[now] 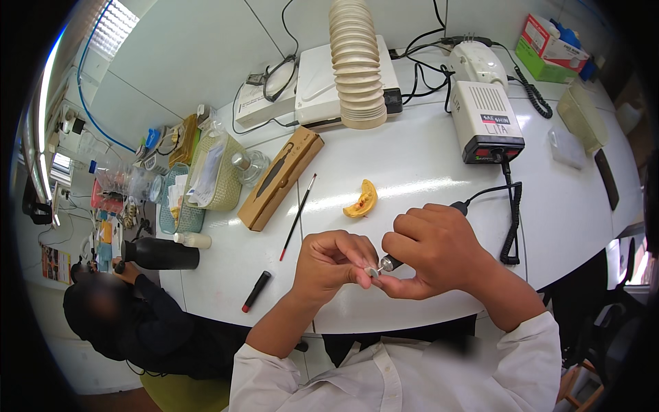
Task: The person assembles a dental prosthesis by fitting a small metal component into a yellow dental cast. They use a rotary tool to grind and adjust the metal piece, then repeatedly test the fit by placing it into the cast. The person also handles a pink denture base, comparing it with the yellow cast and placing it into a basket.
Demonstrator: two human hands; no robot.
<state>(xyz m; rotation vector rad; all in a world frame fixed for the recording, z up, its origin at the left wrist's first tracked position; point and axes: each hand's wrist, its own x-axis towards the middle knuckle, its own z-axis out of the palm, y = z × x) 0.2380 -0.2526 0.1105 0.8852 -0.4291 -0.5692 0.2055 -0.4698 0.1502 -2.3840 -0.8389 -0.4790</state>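
My left hand (336,264) pinches a small pale piece (371,272) between thumb and fingertips, over the front part of the white table. Wrapped in my right hand (436,250) is a rotary handpiece (390,264), its metal nose pointing left at the pale piece. Whether the bit touches the piece is too small to tell. My right thumb rests close beside the piece, near my left fingertips. The rear of the handpiece shows behind my right knuckles, with a black cord running from it. Just beyond my hands lies a yellow, curved dental cast (362,200) with reddish spots.
A control box (484,120) with a coiled cord (509,240) stands back right. A ribbed hose (358,69) hangs at the back. Left lie a thin brush (298,216), cardboard box (281,178), black tube (256,291) and black bottle (161,254). Another person (130,316) sits left.
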